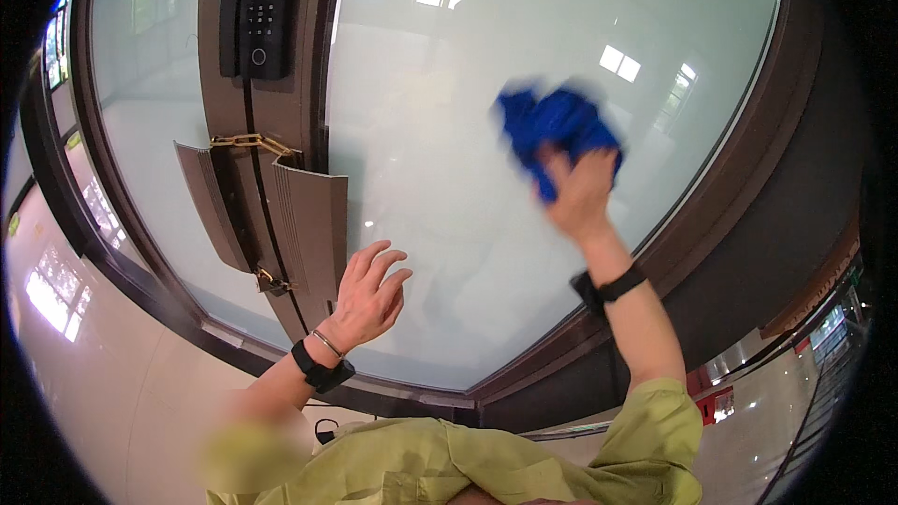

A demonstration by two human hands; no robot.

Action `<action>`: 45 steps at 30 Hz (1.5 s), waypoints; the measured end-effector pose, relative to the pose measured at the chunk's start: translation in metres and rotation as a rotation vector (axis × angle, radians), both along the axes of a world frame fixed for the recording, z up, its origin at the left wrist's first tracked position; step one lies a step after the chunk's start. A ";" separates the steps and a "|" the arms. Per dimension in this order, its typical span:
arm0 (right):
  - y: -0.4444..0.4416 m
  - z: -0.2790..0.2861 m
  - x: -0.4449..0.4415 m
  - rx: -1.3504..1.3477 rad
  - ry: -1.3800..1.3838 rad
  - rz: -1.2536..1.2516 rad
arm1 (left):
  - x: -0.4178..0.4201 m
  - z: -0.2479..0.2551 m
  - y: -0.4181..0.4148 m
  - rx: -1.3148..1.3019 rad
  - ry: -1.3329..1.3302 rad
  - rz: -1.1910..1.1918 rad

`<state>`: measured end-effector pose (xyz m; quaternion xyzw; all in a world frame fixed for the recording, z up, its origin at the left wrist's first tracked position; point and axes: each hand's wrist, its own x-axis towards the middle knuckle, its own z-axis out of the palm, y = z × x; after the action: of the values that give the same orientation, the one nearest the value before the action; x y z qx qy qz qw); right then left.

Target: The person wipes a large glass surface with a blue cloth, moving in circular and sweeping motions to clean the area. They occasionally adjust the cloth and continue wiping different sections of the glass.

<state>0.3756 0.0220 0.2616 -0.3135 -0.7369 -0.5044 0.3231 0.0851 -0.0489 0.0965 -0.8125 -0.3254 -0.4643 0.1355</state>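
A crumpled blue cloth (pixel 572 119) is in my right hand (pixel 581 193), over the right part of a glass door panel (pixel 435 133). Both the cloth and that hand are blurred. The pale panel carries bright window reflections. My left hand (pixel 368 298) holds nothing, its fingers curled loosely and spread apart. It is beside the lower end of a brown metal door handle (pixel 316 224); whether it touches the handle or the glass I cannot tell. A black band with a device sits on each wrist, and a metal bracelet on the left one.
A black keypad lock (pixel 266 21) is mounted on the door stile above the handles. Gold-coloured chain (pixel 252 142) links the two handles near their tops. A dark brown frame (pixel 744 133) borders the glass. Glossy tiled floor (pixel 140 379) lies at the lower left.
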 end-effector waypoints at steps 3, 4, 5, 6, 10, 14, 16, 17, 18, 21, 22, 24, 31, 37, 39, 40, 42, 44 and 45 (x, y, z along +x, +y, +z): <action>0.012 0.077 -0.035 0.237 0.238 0.066 | 0.006 0.002 -0.003 -0.010 -0.024 -0.013; 0.013 0.086 -0.045 0.253 0.255 0.033 | 0.011 0.004 -0.003 -0.008 -0.026 -0.030; 0.012 0.084 -0.059 0.224 0.234 -0.009 | 0.016 0.006 -0.003 -0.006 -0.028 -0.049; 0.011 0.075 -0.076 0.143 0.195 0.082 | 0.017 0.007 -0.005 0.000 -0.027 -0.052; 0.016 -0.018 -0.105 -0.210 -0.303 0.317 | 0.012 0.015 -0.010 0.021 -0.028 -0.019; 0.007 -0.088 -0.058 -0.479 -0.485 0.354 | 0.006 0.010 -0.010 -0.003 0.013 -0.001; 0.003 -0.068 -0.038 -0.406 -0.352 0.365 | -0.003 0.005 -0.010 -0.041 0.030 0.019; -0.001 -0.044 -0.032 -0.344 -0.262 0.370 | -0.009 0.002 -0.011 -0.066 0.039 0.042; -0.005 -0.019 -0.018 -0.224 -0.135 0.300 | -0.010 -0.001 -0.010 -0.059 0.035 0.047; 0.001 0.049 0.039 0.208 0.240 -0.054 | -0.001 -0.004 -0.007 -0.046 0.010 0.014; 0.004 0.074 0.050 0.323 0.324 -0.038 | 0.004 -0.004 -0.005 -0.044 0.004 0.011; 0.007 0.088 0.047 0.387 0.406 -0.024 | 0.011 -0.003 -0.004 -0.039 -0.010 0.018; -0.013 -0.029 -0.024 -0.406 -0.439 0.133 | -0.002 0.043 0.013 0.242 -0.194 0.349; 0.012 0.040 -0.052 0.071 -0.104 0.093 | -0.029 0.085 0.031 0.288 -0.170 0.464; 0.019 0.114 -0.068 0.239 0.206 0.004 | -0.038 0.090 0.038 0.241 -0.139 0.456; 0.032 0.151 -0.066 0.286 0.286 0.123 | -0.037 0.091 0.043 0.249 -0.142 0.453; 0.037 0.182 -0.074 0.310 0.320 0.230 | -0.041 0.086 0.052 0.248 -0.090 0.408; 0.042 0.186 -0.097 0.259 0.239 0.202 | -0.042 0.083 0.057 0.265 -0.080 0.353; 0.037 0.170 -0.123 0.219 0.149 0.235 | -0.047 0.081 0.059 0.279 -0.082 0.339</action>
<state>0.2522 0.0585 0.4320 -0.2249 -0.6831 -0.5156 0.4658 0.0380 0.0102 0.1776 -0.7000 -0.3952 -0.5081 0.3094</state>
